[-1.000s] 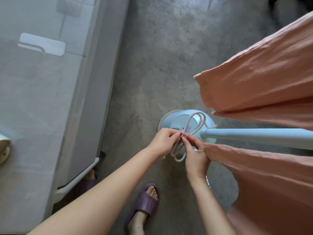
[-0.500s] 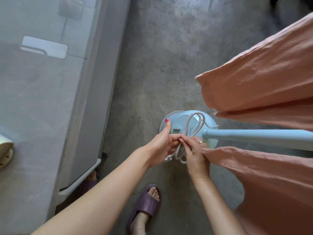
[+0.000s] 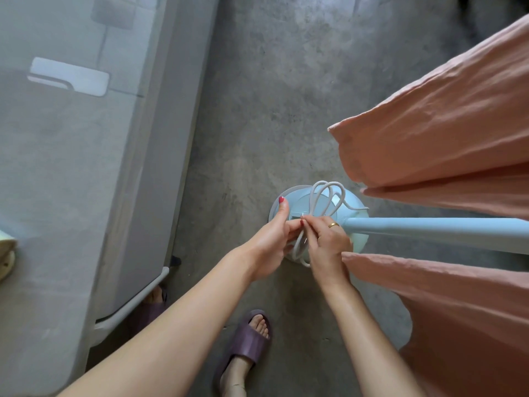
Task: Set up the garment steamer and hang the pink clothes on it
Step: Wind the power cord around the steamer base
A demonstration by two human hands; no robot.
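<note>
The pale blue garment steamer base [image 3: 355, 242] stands on the concrete floor, its pole [image 3: 429, 229] rising toward the camera at right. Pink clothes [image 3: 446, 124] hang on either side of the pole. A bundled white power cord [image 3: 325, 197] loops over the base. My left hand [image 3: 272, 242] grips the bundle's lower part, thumb raised. My right hand [image 3: 325, 242], wearing a ring, pinches the tie at the bundle's middle.
A grey glass-topped table [image 3: 71, 167] with a white frame fills the left side. My foot in a purple slipper [image 3: 246, 345] stands below the hands, the other foot partly under the table. Bare concrete floor [image 3: 272, 96] lies beyond the steamer.
My left thumb has lifted off the cord and points up. The cord loops have spread wider over the base, and my right hand has turned, showing the ring.
</note>
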